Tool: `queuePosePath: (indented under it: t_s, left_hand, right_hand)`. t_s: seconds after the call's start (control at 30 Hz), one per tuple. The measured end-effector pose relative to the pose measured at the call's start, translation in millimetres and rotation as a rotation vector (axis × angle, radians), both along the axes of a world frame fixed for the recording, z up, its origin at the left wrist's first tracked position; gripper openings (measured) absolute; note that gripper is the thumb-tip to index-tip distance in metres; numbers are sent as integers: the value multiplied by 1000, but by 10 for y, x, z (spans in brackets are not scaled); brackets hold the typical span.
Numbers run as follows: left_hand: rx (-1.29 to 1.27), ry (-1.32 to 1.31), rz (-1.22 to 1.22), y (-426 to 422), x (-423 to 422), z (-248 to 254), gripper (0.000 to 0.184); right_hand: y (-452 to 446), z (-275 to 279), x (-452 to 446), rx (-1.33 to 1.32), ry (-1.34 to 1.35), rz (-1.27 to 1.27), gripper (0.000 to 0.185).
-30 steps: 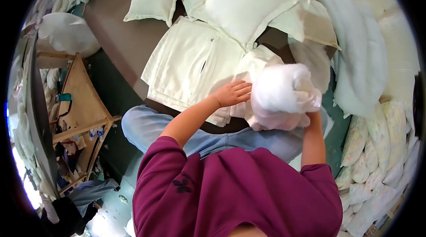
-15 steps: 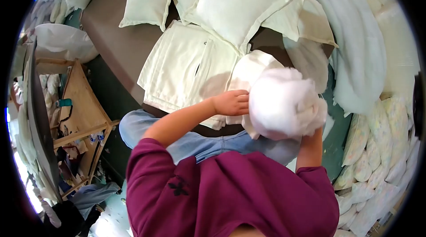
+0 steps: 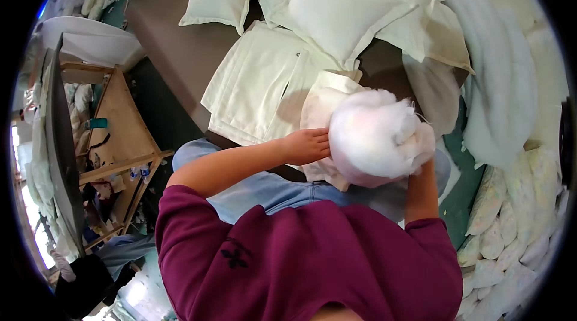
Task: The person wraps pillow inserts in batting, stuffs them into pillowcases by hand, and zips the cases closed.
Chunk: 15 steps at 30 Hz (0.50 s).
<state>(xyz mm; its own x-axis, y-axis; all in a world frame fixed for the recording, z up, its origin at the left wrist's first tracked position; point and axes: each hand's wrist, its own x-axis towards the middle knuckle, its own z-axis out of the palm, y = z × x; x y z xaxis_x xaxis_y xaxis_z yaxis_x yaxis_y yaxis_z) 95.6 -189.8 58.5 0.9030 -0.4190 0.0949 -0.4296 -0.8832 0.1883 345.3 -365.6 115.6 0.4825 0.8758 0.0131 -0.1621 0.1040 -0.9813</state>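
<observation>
Between my two hands is a big rounded wad of white fibre stuffing (image 3: 372,137), held above my lap. My left hand (image 3: 306,145) presses its near-straight fingers against the wad's left side, with the fingertips partly hidden. On the other side my right hand (image 3: 428,166) supports the wad, its fingers mostly covered by the fluff. Under and behind the wad lies a cream cushion cover (image 3: 318,101). Left of that is a flat stack of cream covers (image 3: 252,89), with a slit and a small dark spot on top.
Several filled white cushions (image 3: 342,11) are heaped at the far side of the brown surface (image 3: 162,44). Loose sheets of white batting (image 3: 499,80) hang at the right, above piled patterned bundles (image 3: 499,219). A wooden frame (image 3: 129,134) stands at the left.
The view has shifted, so the cushions and covers appear farther right. Both hands still hold the wad, which has turned slightly and come a little left over the cover.
</observation>
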Motion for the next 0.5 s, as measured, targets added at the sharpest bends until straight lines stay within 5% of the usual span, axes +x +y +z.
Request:
queuePosePath:
  t_s: [0.07,0.17,0.3,0.4,0.43,0.5]
  left_hand:
    - [57,53,-53,10,8,-146,40]
    - [-206,224,183,-180,162,-417,42]
    - [-310,116,162,-285,411,-387,38]
    - [-239,-20,6,-227,564,-220,35]
    - [-212,-40,-28,-205,599,-169,34]
    - [-156,-41,-76,-157,615,-59,32]
  right_hand:
    - [22,31,-57,-3,-19,33,62]
    - [83,60,-193,-4,-61,79,62]
    - [146,186,-316,6,-212,122,62]
    - [143,359,-419,91,-612,185,62]
    - [144,395,-412,178,-988,213,62]
    - [86,392,-526,55,-1116,308,39]
